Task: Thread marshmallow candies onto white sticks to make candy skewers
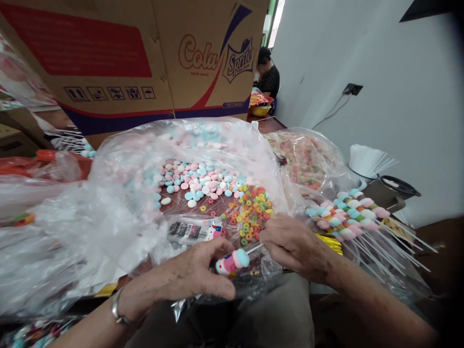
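My left hand (188, 278) is closed on a candy skewer (234, 261) of pink and blue pieces, held over the near edge of the open plastic bag (119, 193); my right hand (290, 241) pinches its white stick. The bag holds loose pastel marshmallows (195, 181) and coloured ring candies (250, 212) (rings nearer me). At its right edge, finished skewers (348, 215) lie in another bag.

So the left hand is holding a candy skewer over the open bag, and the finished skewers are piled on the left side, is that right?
Not quite. The finished skewers are piled on the right side, beside the right hand, as the head view shows. The rest holds: the left hand holds a candy skewer over the open bag.
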Available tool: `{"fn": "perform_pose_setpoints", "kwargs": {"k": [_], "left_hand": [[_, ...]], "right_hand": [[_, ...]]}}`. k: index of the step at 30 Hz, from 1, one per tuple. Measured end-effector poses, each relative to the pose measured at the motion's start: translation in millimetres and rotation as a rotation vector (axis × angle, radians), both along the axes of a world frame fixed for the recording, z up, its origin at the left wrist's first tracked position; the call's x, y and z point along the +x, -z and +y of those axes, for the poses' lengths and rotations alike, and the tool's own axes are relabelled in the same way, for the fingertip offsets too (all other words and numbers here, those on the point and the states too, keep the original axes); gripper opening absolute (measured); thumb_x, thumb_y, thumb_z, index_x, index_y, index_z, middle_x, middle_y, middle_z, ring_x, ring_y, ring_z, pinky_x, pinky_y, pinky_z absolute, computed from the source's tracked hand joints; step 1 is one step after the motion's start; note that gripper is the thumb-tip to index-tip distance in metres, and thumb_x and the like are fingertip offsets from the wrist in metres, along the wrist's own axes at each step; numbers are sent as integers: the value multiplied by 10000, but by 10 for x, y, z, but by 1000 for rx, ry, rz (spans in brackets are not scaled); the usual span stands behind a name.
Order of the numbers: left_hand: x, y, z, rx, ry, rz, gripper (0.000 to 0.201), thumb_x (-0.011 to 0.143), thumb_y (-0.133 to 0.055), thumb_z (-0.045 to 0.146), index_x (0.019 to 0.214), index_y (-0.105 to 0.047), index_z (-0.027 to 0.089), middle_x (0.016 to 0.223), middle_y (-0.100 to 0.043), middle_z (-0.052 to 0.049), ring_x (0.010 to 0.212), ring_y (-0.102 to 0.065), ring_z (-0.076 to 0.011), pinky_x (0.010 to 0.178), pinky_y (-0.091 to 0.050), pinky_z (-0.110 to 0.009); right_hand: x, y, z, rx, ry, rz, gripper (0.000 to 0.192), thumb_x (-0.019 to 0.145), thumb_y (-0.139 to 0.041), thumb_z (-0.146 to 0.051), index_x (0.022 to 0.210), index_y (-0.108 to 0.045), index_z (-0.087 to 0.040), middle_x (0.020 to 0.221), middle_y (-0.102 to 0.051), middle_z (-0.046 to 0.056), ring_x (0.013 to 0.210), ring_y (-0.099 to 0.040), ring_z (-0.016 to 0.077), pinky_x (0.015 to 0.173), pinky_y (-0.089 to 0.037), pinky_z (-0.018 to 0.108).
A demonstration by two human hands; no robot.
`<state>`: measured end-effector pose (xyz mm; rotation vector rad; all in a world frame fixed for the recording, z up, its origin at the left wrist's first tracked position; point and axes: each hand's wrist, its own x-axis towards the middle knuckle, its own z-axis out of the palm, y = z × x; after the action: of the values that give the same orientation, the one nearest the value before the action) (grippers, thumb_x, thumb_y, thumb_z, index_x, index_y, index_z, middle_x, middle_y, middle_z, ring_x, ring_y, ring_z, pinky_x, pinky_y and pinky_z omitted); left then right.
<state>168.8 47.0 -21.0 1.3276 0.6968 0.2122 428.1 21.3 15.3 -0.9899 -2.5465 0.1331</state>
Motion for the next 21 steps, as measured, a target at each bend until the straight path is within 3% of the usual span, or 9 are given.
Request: {"fn": "perform_pose_setpoints", "kwargs": {"k": [3,10,15,19,21], "left_hand": [[-137,12,16,-188,111,81,454,663,-867,433,989,-667,188,717,-637,40,545,-530,-109,504,-440,-207],[-205,69,12,-324,145,124,525,510,-933,470,847,-651,182,581,-637,57,410,-495,-63,359,-416,-131],[-195,126,44,-300,139,42,489,547,-935,434,842,-643,176,598,-625,66,417,-501,-54,392,-434,-135],[-155,171,44,-241,90,16,507,600,-920,408,962,-648,182,650,-628,68,460,-524,-64,436,-442,-150],[-106,178,18,-204,79,46,464,624,-903,386,933,-624,182,635,-619,66,490,-543,-82,451,-437,-158]], "right_hand": [[59,-64,14,45,-38,30,249,955,-451,-86,765,-583,-178,692,-547,4,685,-453,154,675,-337,274],[25,-134,78,133,-135,50,183,940,-480,-68,881,-624,-165,726,-593,16,710,-467,163,703,-369,285],[-4,-137,72,170,-150,38,180,937,-497,-66,846,-619,-164,710,-590,17,705,-463,164,718,-375,293],[-82,-72,37,105,-141,22,215,945,-477,-74,803,-606,-172,696,-575,9,691,-448,161,721,-353,298],[-142,-10,30,78,-133,13,235,947,-469,-84,767,-589,-174,695,-569,8,684,-434,159,711,-336,300]]}}
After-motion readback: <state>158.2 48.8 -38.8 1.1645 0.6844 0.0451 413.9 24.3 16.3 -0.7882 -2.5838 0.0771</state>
